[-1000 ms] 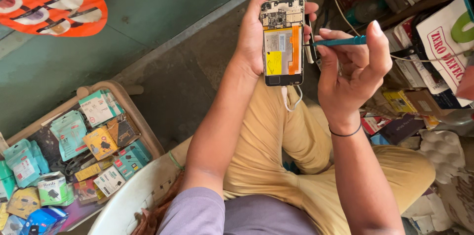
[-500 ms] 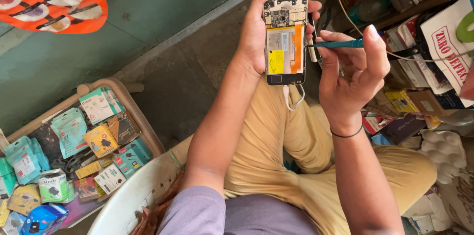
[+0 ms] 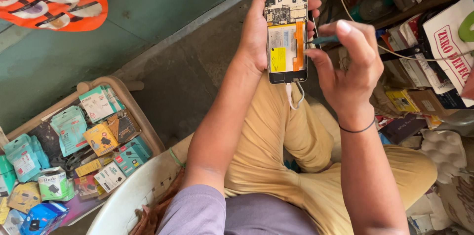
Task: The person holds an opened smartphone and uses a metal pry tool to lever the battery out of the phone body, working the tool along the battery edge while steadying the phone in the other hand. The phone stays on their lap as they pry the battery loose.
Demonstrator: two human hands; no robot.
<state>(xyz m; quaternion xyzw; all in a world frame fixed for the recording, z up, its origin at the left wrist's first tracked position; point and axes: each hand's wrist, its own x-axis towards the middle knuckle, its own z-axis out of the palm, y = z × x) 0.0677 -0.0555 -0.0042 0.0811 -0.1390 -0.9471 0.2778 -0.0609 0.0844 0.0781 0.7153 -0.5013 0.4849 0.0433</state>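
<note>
The left hand (image 3: 256, 32) is wrapped around a phone (image 3: 286, 37) with its back cover off, so the green board and the yellow and orange parts inside show. The fingers curl tight around both long sides of the phone. The phone is held up in the air over the person's lap, above the tan trousers (image 3: 276, 151). Its long way runs up and down in the picture, with the board end at the top and a white cable (image 3: 292, 94) hanging from the bottom end. The right hand (image 3: 348, 62) is just to the right of the phone and pinches a thin blue-green tool (image 3: 323, 40) between thumb and fingers. The tool lies sideways, and its tip points left at the phone's right edge, about halfway down, touching it or nearly so. So the phone lies to the left of the right hand, very close. A wooden tray (image 3: 143, 126) full of small packets sits on the floor to the left.
</note>
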